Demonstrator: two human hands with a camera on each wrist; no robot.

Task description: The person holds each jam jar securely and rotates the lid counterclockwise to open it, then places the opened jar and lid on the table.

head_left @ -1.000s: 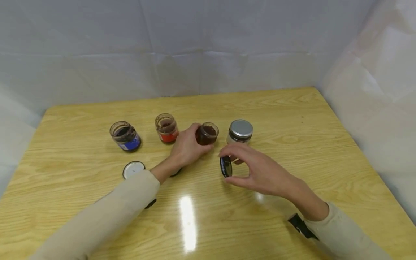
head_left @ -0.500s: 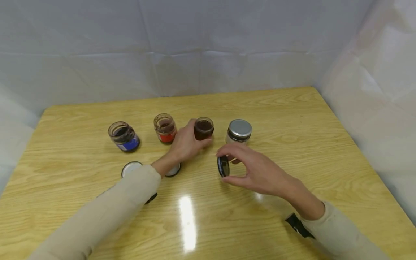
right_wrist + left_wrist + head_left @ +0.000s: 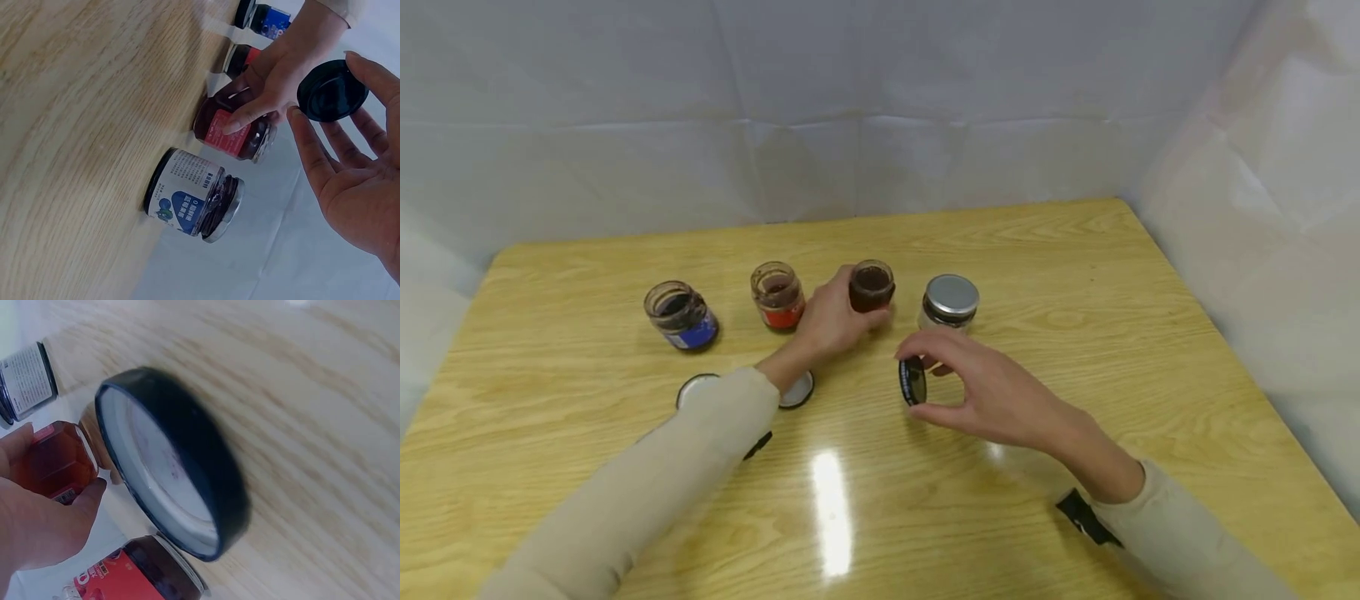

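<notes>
My left hand (image 3: 831, 321) grips an open glass jar of dark red jam (image 3: 872, 287) that has a red label in the right wrist view. In that view, the left thumb lies across the label and the jar stands at the tabletop. Nearer me, my right hand (image 3: 1000, 392) pinches a black lid (image 3: 913, 381) on edge between thumb and fingers. The right wrist view shows the dark inside of this lid (image 3: 331, 90). A jar with a silver lid (image 3: 952, 298) stands beyond the right hand; its label (image 3: 184, 194) is white and blue.
Left of the held jar stand two open jars, one with a red label (image 3: 782, 317) and one with a blue label (image 3: 694, 332). Two lids lie inside up near the left forearm: one white-lined lid (image 3: 796, 390) and another partly hidden lid (image 3: 692, 387). White sheeting (image 3: 850, 167) backs the table.
My left hand has shifted the jam jar away from me and slightly left, and its mouth has turned more upright. The right hand keeps its pinch on the lid, nearly still.
</notes>
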